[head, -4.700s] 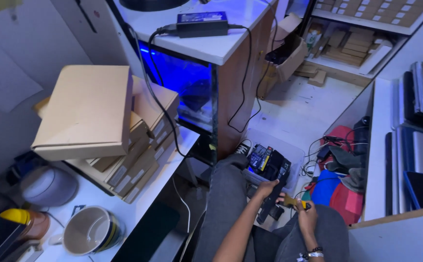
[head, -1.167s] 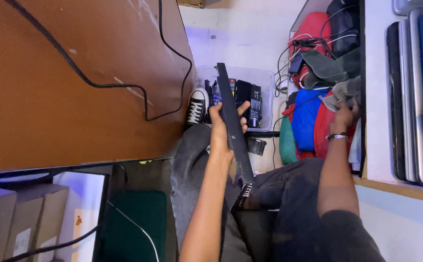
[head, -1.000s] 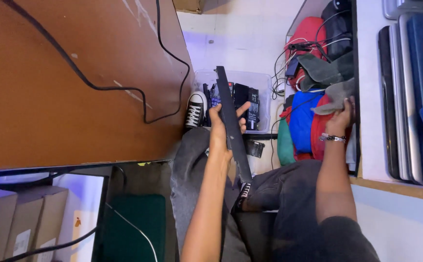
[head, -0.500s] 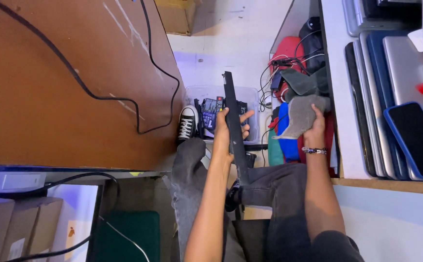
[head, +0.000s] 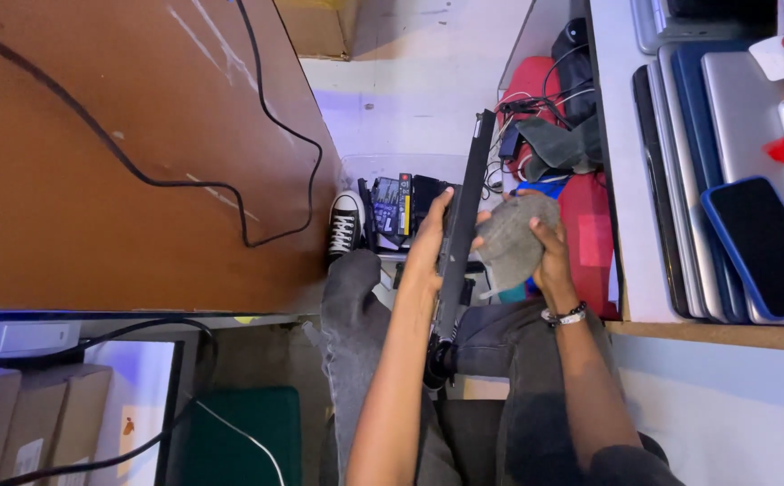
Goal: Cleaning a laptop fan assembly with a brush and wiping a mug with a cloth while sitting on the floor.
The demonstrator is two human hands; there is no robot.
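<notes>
My left hand [head: 432, 239] grips a thin black laptop [head: 460, 225] held on edge over my lap, its far end pointing away from me. My right hand [head: 547, 254] holds a crumpled grey cloth [head: 511, 236] right against the laptop's right face. A beaded bracelet sits on my right wrist. I am seated, with grey trousers and a black-and-white sneaker [head: 345, 223] visible below.
A brown desk side [head: 122, 153] with a black cable fills the left. A clear bin [head: 401, 205] of black parts lies on the floor ahead. Red and blue bags [head: 581, 225] sit under the right shelf [head: 716, 333], which carries stacked laptops and a blue-cased phone [head: 761, 245].
My right hand has come back from the bags under the shelf with the grey cloth and brought it to the laptop. The view has tilted up slightly.
</notes>
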